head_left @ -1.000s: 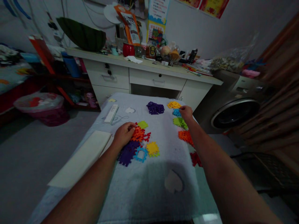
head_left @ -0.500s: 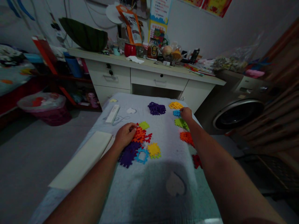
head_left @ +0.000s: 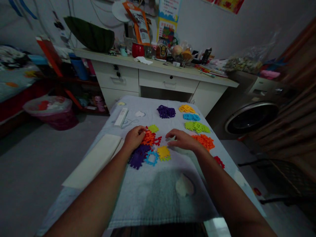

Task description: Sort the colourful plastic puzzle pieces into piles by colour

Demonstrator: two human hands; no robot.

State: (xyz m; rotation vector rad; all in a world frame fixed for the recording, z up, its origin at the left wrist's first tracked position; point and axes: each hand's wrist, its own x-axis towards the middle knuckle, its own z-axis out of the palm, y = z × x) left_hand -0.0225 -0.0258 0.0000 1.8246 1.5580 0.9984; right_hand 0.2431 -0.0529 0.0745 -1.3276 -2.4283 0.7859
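My left hand rests at the left edge of a mixed heap of interlocking plastic pieces, its fingers curled by the orange pieces; what they pinch is hidden. Around that heap lie a light green piece, purple pieces, a blue frame-shaped piece and a yellow square piece. My right hand hovers right of the heap, thumb and fingers apart, nothing visible between them. Sorted by colour on the right are yellow, blue, green, orange and red piles.
A purple pile sits at the back of the cloth-covered table. Along its left side are a long white box and a white power strip. Behind stands a white desk, with a washing machine to its right.
My right hand has come back from the blue pile towards me and left, beside the mixed heap, and its fingers have spread. My left hand stays at the heap.
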